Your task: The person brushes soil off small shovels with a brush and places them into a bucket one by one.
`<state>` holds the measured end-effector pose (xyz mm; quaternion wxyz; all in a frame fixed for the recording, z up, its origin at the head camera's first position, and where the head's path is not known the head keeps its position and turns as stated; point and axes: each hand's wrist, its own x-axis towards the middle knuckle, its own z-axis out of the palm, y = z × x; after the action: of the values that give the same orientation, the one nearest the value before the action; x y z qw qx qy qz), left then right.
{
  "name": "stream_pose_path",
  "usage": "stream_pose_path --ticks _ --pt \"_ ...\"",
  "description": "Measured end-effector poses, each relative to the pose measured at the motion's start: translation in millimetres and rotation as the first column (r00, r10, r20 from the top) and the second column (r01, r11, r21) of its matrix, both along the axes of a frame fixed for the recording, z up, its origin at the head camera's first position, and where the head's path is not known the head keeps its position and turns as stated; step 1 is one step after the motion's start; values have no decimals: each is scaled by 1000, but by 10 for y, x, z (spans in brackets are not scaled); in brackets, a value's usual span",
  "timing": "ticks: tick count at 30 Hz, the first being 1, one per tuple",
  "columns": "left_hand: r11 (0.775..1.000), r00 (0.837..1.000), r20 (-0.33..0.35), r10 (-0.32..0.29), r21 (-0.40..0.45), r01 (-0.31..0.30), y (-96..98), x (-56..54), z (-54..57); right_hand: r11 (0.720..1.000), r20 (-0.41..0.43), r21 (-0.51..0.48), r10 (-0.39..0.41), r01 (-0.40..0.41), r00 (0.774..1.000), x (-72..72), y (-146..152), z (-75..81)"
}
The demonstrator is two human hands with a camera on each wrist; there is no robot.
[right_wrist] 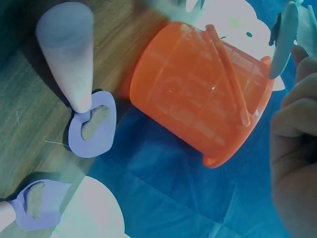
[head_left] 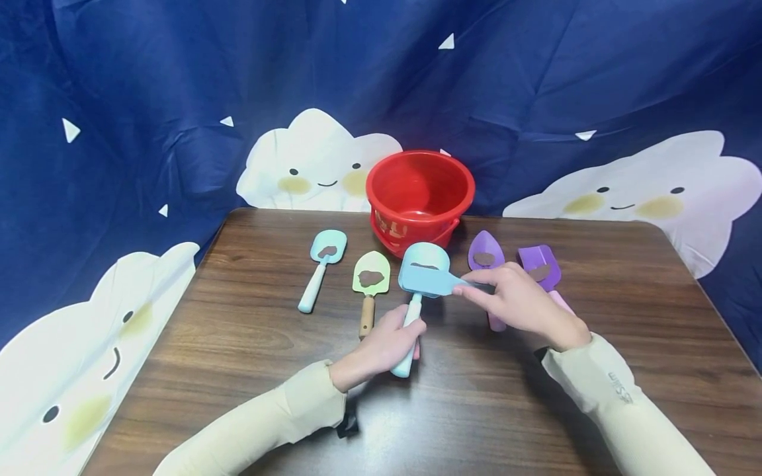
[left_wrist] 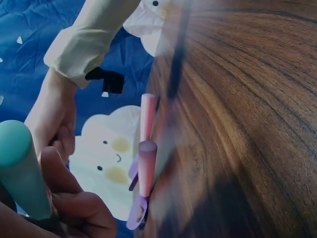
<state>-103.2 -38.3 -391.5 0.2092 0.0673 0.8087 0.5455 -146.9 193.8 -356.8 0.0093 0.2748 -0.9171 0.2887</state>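
Observation:
My left hand [head_left: 378, 344] grips the pale blue handle of a toy shovel [head_left: 425, 251], its scoop pointing away toward the bucket. In the left wrist view, the rounded handle end [left_wrist: 17, 144] sticks out of the curled fingers. My right hand [head_left: 514, 297] pinches the narrow end of a flat blue scraper [head_left: 428, 280] between thumb and fingers. Its broad blade lies across the scoop in the head view, overlapping a brown patch [head_left: 424, 266] there. Most of that patch is hidden behind the blade.
A red bucket [head_left: 395, 228] stands at the table's back edge. Left lie a light blue shovel [head_left: 312, 291] and a green shovel [head_left: 368, 317] with a wooden handle. Two purple shovels, one pointed [head_left: 485, 241] and one square [head_left: 552, 264], lie right. All four bear brown patches.

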Motion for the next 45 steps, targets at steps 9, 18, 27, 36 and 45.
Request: stream_pose_path --ticks 9,18,27,36,45 --pt "999 999 -32 -15 -30 14 -12 12 -4 999 -112 24 48 -45 992 -40 -8 -67" --pt "1000 1000 -12 -11 2 11 -26 7 -16 998 -264 58 10 6 964 -76 -13 -119" --pt "1000 1000 -6 -17 5 17 -40 -9 20 1000 -383 -17 -2 -5 924 -105 9 -216" --pt "999 1000 -2 -25 27 25 -56 -17 27 995 -464 -81 8 -51 886 -143 17 -262" --pt "999 999 4 -46 -7 46 -78 4 19 995 -477 -102 -34 -17 878 -178 23 -266"
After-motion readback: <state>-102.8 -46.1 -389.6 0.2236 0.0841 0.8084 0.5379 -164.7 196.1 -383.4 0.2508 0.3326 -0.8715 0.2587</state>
